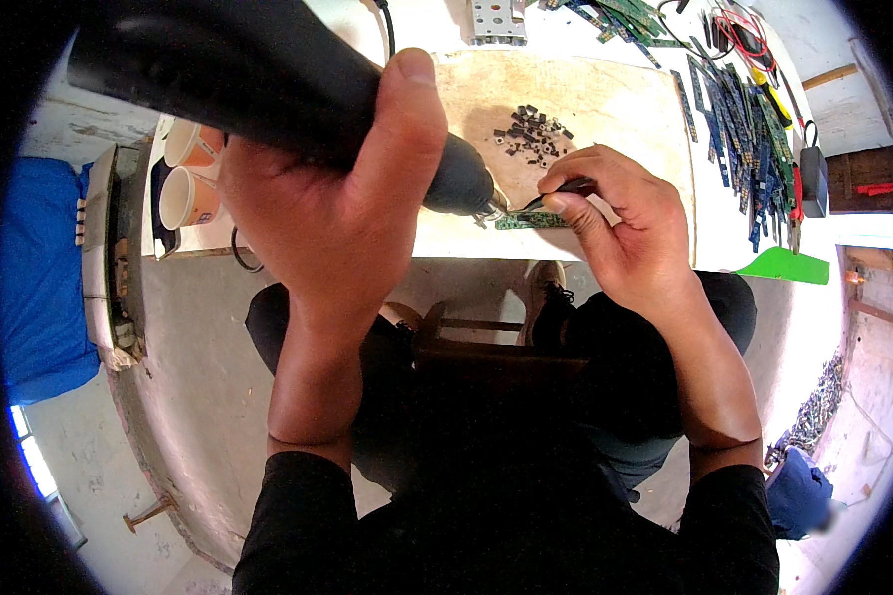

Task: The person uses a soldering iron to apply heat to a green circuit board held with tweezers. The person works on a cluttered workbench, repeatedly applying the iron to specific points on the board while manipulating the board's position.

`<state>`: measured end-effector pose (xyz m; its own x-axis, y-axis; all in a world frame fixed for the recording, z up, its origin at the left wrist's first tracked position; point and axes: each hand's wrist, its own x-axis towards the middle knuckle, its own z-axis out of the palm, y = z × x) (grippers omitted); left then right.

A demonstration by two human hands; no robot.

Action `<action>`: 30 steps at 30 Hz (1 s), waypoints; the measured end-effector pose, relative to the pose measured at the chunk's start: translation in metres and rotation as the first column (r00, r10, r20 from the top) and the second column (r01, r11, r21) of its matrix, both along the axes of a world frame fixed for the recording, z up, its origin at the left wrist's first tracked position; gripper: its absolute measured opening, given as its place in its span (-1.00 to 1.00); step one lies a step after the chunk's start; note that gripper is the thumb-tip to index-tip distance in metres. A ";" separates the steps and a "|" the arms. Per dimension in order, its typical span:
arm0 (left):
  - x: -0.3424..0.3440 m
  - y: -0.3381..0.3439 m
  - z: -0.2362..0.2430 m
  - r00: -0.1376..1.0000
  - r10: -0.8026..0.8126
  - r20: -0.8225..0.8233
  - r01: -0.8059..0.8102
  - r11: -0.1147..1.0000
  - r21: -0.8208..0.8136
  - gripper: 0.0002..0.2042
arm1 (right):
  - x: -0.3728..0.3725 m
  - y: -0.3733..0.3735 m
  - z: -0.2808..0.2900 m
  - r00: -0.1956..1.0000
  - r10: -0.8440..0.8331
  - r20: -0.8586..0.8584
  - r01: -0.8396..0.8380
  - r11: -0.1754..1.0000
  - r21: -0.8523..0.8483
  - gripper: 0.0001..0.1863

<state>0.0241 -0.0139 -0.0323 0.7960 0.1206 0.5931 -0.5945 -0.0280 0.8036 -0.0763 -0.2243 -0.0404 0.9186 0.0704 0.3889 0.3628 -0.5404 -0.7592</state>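
My left hand (332,203) is wrapped round a black hot air gun (228,74), whose metal nozzle points down to the right. Just off the nozzle's tip, a short green circuit board strip (531,222) lies near the front edge of the work board (605,89). Dark tweezers (569,188) are pinched in my right hand (633,228), their tips at the strip beside the nozzle. Whether the tips grip anything is too small to tell. Beyond my hands lies a loose pile of small black components (534,134).
Many circuit board strips (739,139) are heaped at the right, beside a black box-shaped adapter (814,178). Two paper cups (189,198) stand at the left edge. A metal block with holes (498,22) sits at the back. A green sheet (786,266) juts past the front right edge.
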 end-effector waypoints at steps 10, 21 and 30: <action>-0.027 -0.015 0.030 0.994 0.067 -0.088 -0.062 0.997 0.052 -0.88 | 0.003 -0.003 -0.005 0.991 -0.113 0.066 0.114 0.993 -0.013 -0.89; -0.013 -0.008 0.013 0.994 0.096 -0.054 -0.096 0.995 0.006 -0.84 | 0.000 -0.005 -0.007 0.989 -0.146 -0.031 0.147 0.988 0.045 -0.86; -0.029 -0.015 0.042 0.995 0.040 -0.089 -0.034 0.997 0.064 -0.85 | 0.004 -0.009 -0.015 0.973 -0.206 -0.100 0.225 0.944 0.241 -0.91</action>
